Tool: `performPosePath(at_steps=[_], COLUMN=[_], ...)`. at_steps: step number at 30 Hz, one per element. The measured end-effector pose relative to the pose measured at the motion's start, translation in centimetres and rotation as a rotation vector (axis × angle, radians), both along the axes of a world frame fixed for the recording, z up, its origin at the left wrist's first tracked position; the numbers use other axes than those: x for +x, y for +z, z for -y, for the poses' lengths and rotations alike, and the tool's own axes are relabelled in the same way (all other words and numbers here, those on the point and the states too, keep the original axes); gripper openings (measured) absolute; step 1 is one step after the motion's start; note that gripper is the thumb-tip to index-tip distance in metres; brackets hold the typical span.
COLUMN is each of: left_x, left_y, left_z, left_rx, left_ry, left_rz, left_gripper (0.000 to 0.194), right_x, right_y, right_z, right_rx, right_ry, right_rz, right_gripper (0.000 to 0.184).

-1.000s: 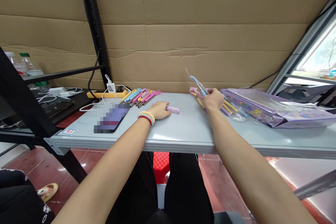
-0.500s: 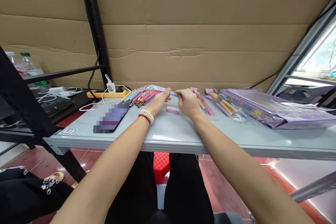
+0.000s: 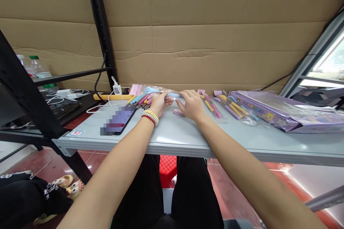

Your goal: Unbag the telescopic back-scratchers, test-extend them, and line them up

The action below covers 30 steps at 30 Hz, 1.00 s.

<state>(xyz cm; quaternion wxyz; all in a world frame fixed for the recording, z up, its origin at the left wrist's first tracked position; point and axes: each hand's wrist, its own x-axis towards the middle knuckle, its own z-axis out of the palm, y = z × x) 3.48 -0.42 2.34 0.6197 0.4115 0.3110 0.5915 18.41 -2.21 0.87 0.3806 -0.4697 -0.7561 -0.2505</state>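
Observation:
A clear plastic bag (image 3: 170,91) holding light blue pieces lies across my hands, a pink printed card (image 3: 135,89) at its left end. My left hand (image 3: 159,103) is closed around the bag from below. At the right end my right hand (image 3: 192,104) touches the bag with its fingertips, thumb held apart from the fingers. Below the hands a small pink-purple packet (image 3: 178,112) lies on the table, partly covered by my right thumb. Left of my left hand are several loose pen-like sticks (image 3: 139,100) in yellow, blue and pink with dark ends.
Bagged coloured sticks (image 3: 211,105) and more bagged sticks (image 3: 236,109) lie to the right, beside a purple printed box (image 3: 271,112). A phone (image 3: 118,121) and a yellow power strip (image 3: 113,97) are at left. Cardboard (image 3: 215,35) stands behind the table (image 3: 215,139).
The bag has shifted left and lies flatter, showing its pink card. My right hand has loosened from a pinch, its thumb now over the small packet. The camera view has turned slightly left.

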Motion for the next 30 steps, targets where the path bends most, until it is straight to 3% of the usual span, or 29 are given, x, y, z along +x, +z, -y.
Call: performPosePath(at_steps=[4,9,15,21,30], left_x=[-0.3,-0.3,-0.3,-0.5,-0.4], left_y=[0.3,0.3,0.3,0.3,0.2], left_z=[0.0,0.1,0.1,0.2,0.4], left_rx=[0.042,0.041,0.08,0.12,0.105], left_ry=[0.061,0.038,0.006,-0.007,-0.086], left_rz=[0.075,0.114,0.139,0.178,0.03], left_gripper=[0.023,0.027,0.031,0.036,0.027], right_x=[1.4,2.8,3.1,3.0,2.5], right_y=[0.0,0.2,0.6,1.0,0.8], right_z=[-0.4,-1.2,-1.3,-0.7,-0.4], right_rx=[-0.008,-0.178,-0.598,-0.732,-0.813], right_ry=[-0.054,-0.03,0.399,0.639,0.669], right_rz=[-0.277,-0.718,-1.053,-1.165,-1.104], right_gripper=[0.051,0.055,0.053,0.052,0.053])
